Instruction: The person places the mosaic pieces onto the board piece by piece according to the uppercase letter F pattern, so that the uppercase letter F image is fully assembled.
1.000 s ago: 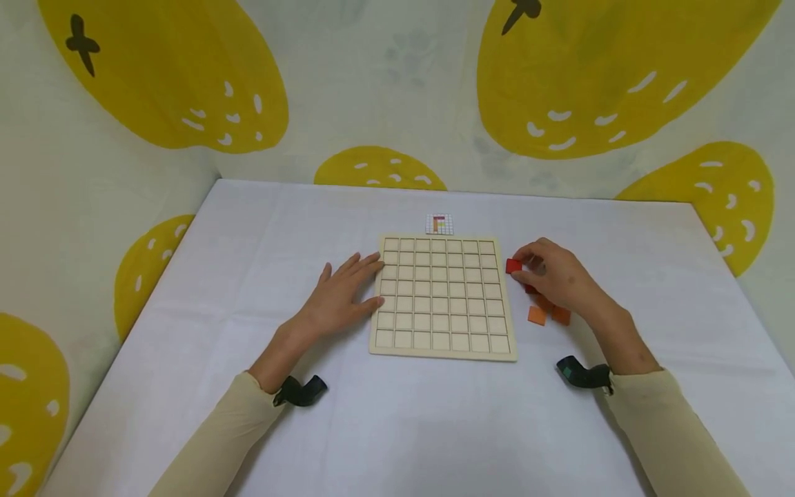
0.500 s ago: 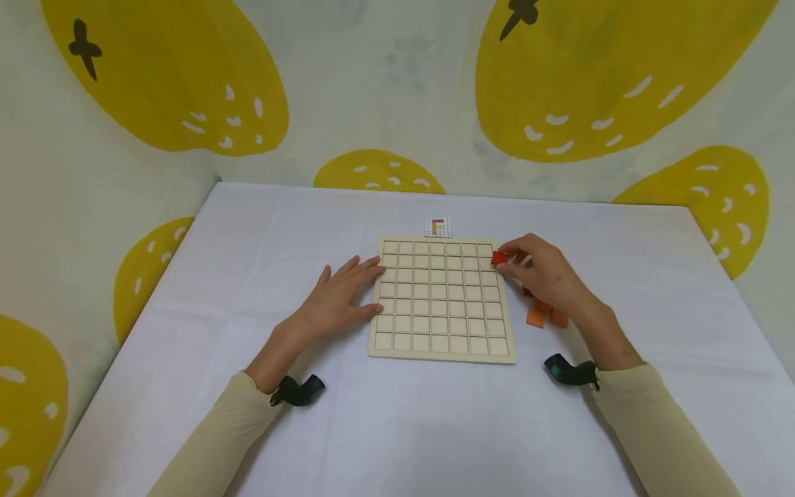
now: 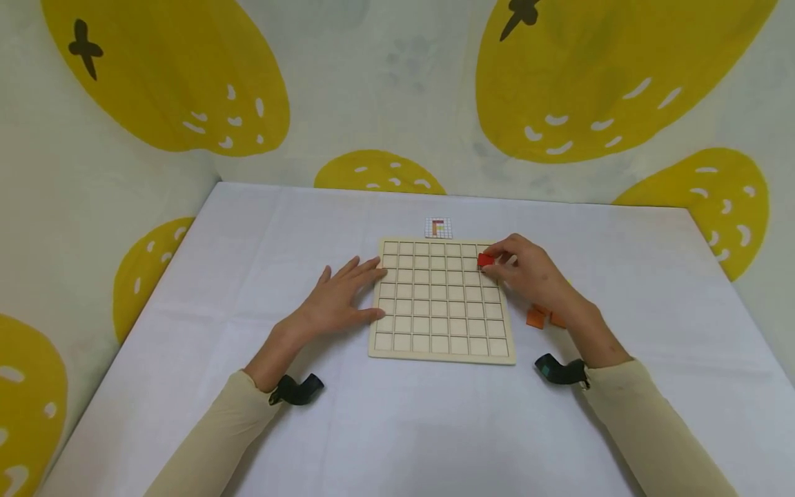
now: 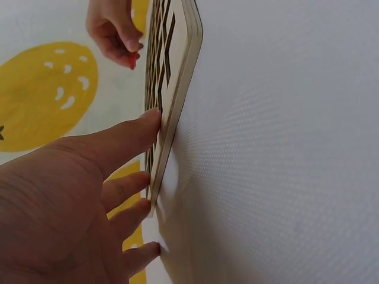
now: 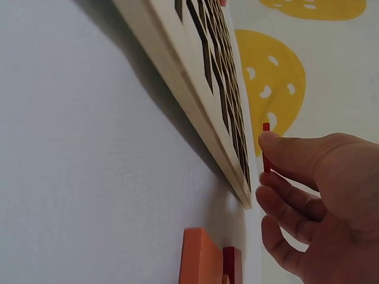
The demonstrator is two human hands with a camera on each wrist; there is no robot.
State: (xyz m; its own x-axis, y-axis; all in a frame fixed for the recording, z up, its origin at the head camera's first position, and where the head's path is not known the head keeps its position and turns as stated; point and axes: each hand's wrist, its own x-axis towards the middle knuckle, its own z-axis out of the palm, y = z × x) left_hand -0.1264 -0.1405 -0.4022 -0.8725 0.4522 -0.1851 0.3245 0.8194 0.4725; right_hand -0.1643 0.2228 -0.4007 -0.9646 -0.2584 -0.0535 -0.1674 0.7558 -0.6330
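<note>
A pale wooden grid board (image 3: 439, 304) with square recesses lies flat in the middle of the table. My left hand (image 3: 335, 298) rests on its left edge with fingers spread and nearly straight. Between thumb and fingers, my right hand (image 3: 528, 273) pinches a small red square tile (image 3: 486, 260) above the board's upper right part. In the right wrist view that red tile (image 5: 266, 148) appears edge-on, held clear of the board. Several orange tiles (image 3: 535, 318) lie right of the board, partly hidden under my right hand and wrist. A dark red tile (image 5: 233, 263) shows beside them.
Behind the board lies a small printed card (image 3: 438, 228) with a coloured grid pattern. A white cloth (image 3: 248, 241) covers the table, and fabric with yellow shapes (image 3: 379, 169) rises behind it. Black wrist-worn devices (image 3: 561, 369) stick out near both sleeves.
My right hand has carried the red tile leftward from beside the board to over its upper right part. My left hand has stayed at the left edge.
</note>
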